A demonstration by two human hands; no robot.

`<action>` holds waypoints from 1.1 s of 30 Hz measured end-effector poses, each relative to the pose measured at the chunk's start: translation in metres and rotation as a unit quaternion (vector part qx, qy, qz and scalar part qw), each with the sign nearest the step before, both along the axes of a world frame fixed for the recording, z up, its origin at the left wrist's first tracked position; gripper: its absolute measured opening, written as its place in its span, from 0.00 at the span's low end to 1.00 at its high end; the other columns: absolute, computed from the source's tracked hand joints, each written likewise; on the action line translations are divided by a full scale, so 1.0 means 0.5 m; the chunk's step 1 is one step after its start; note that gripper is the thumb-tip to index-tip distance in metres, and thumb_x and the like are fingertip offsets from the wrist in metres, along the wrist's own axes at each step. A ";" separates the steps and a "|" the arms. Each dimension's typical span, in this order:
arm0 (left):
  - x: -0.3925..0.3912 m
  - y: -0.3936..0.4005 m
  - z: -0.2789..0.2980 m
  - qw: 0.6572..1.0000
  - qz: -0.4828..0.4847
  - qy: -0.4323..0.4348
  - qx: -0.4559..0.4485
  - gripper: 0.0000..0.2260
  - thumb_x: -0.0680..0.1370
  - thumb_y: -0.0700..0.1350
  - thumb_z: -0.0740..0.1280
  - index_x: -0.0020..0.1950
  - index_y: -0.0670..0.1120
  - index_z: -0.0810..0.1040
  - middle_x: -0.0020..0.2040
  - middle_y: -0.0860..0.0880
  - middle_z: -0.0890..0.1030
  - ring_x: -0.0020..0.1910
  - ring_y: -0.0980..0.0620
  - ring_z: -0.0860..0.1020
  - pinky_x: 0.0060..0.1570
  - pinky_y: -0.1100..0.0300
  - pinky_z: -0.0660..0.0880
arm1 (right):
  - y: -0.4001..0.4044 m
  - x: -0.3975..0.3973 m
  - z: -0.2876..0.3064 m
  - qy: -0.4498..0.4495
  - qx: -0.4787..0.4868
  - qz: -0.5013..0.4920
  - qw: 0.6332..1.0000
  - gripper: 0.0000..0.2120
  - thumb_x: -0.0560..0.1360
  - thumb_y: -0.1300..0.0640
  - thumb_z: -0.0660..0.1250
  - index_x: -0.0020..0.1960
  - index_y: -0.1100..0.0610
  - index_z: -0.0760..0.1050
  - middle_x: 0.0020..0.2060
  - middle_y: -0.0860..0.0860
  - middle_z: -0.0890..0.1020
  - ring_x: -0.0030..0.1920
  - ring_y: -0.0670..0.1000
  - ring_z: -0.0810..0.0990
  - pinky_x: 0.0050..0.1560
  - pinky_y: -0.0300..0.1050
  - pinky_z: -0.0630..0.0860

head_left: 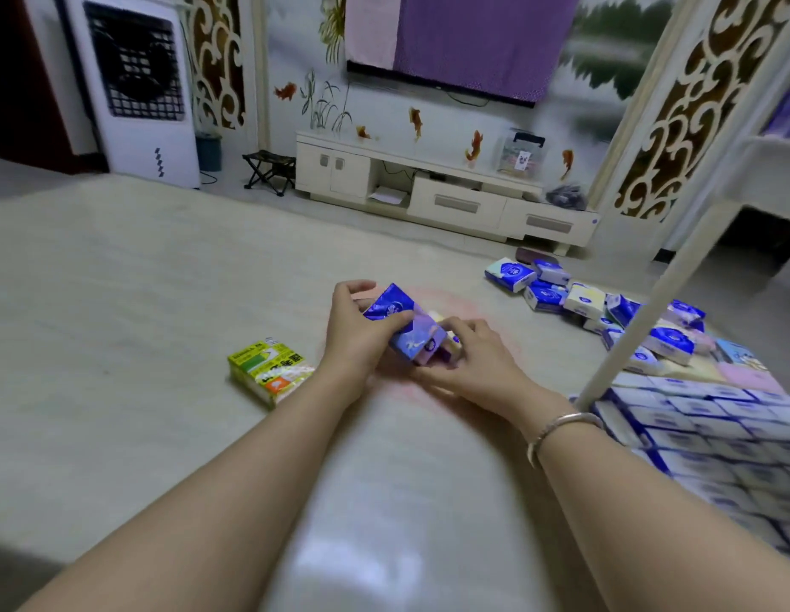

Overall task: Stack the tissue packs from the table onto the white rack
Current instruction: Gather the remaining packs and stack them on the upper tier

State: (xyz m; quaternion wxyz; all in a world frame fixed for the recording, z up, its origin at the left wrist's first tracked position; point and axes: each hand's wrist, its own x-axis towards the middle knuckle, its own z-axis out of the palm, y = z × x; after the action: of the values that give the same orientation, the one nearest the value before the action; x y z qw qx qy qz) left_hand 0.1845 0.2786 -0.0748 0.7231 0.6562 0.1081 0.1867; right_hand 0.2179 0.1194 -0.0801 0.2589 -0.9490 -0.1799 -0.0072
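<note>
Both hands meet over the middle of the pale table [163, 280]: the left hand [355, 335] grips a blue and purple tissue pack [400, 324], thumb across its top face and fingers curled behind it, holding it tilted just above the surface, while the right hand [477, 355] curls its fingers round further small packs [446, 346] tucked under and beside the first. A loose heap of blue, white and pastel tissue packs [605, 307] lies well to the right on the table, next to the white rack's upright post [640, 311], and rows of packs [711, 439] are already stacked on the rack's lower level at the right edge. A yellow-green carton [269, 371] lies flat just left of the left wrist.
</note>
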 end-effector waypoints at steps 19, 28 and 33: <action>-0.488 -0.121 0.509 0.978 -0.102 -0.149 -0.105 0.13 0.75 0.35 0.68 0.58 0.40 0.73 0.56 0.38 0.79 0.46 0.48 0.80 0.49 0.56 0.79 | -0.080 -0.466 0.505 0.221 0.530 0.091 0.814 0.16 0.79 0.46 0.55 0.53 0.55 0.77 0.45 0.53 0.81 0.43 0.52 0.82 0.43 0.45 0.71; -0.530 -0.341 0.656 0.967 -0.138 -0.203 -0.064 0.18 0.74 0.37 0.71 0.61 0.40 0.71 0.55 0.41 0.79 0.49 0.47 0.80 0.53 0.57 0.78 | -0.294 -0.552 0.642 0.109 0.594 0.100 0.791 0.08 0.78 0.54 0.60 0.45 0.53 0.76 0.33 0.50 0.79 0.36 0.49 0.76 0.38 0.41 0.71; -0.500 -0.472 0.674 0.960 -0.182 -0.210 -0.021 0.15 0.73 0.39 0.72 0.57 0.44 0.72 0.50 0.46 0.80 0.51 0.48 0.79 0.56 0.55 0.75 | -0.453 -0.537 0.652 0.019 0.582 0.047 0.812 0.06 0.78 0.57 0.63 0.54 0.58 0.71 0.39 0.53 0.79 0.36 0.48 0.75 0.37 0.41 0.70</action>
State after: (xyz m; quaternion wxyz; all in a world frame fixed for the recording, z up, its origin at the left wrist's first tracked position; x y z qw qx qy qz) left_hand -0.0654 0.0425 0.2622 0.7646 0.5959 -0.1638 0.1833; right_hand -0.0506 -0.1069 0.2459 0.7659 -0.6117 -0.1812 -0.0800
